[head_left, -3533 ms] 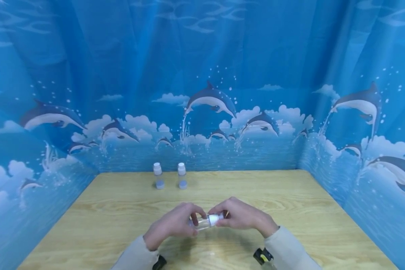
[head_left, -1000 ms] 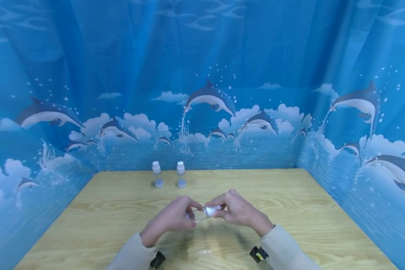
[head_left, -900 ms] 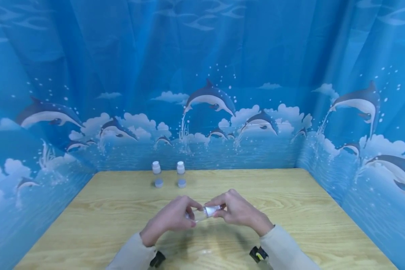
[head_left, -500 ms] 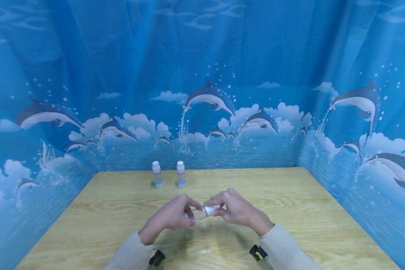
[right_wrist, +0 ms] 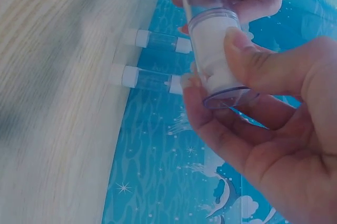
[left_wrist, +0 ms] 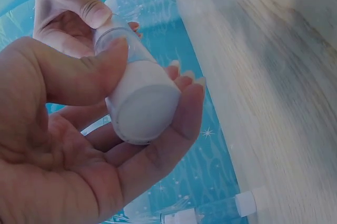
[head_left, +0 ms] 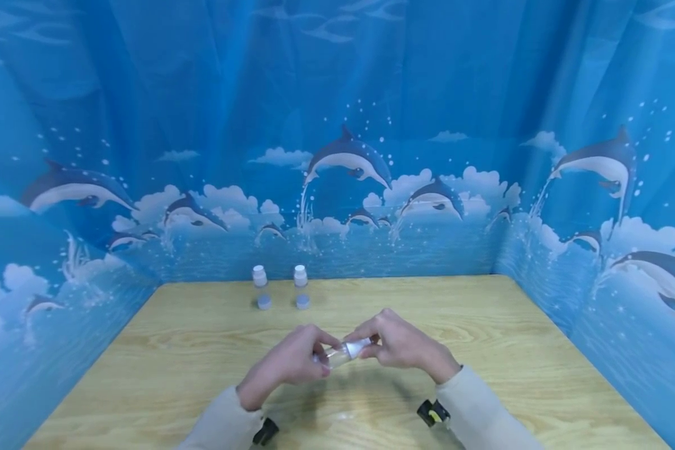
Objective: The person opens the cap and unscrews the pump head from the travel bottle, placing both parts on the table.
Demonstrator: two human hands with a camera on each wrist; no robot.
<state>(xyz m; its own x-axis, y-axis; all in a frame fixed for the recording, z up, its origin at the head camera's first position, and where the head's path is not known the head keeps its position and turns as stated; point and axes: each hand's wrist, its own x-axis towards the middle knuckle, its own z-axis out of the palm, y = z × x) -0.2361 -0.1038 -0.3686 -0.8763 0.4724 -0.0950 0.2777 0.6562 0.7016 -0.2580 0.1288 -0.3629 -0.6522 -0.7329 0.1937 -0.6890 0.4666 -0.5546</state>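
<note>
A clear bottle with a white section [head_left: 357, 347] is held tilted above the table between both hands. My left hand [head_left: 298, 357] grips its lower end; in the left wrist view thumb and fingers curl round the white base [left_wrist: 145, 105]. At the other end, my right hand [head_left: 399, 342] pinches the white part; the right wrist view shows the thumb on that white section [right_wrist: 213, 50], with a clear rim [right_wrist: 226, 98] past it. Part of the clear body is hidden behind the left fingers.
Two similar bottles stand upright near the table's back edge, one at the left [head_left: 261, 287] and one beside it [head_left: 301, 287]. A blue dolphin-print curtain [head_left: 337, 81] surrounds the wood-grain table [head_left: 191, 350] at the back and sides.
Compared with the earliest frame, both hands and the bottle are slightly higher in view, and the bottle is tilted more, its right end up. Both hands keep their hold.
</note>
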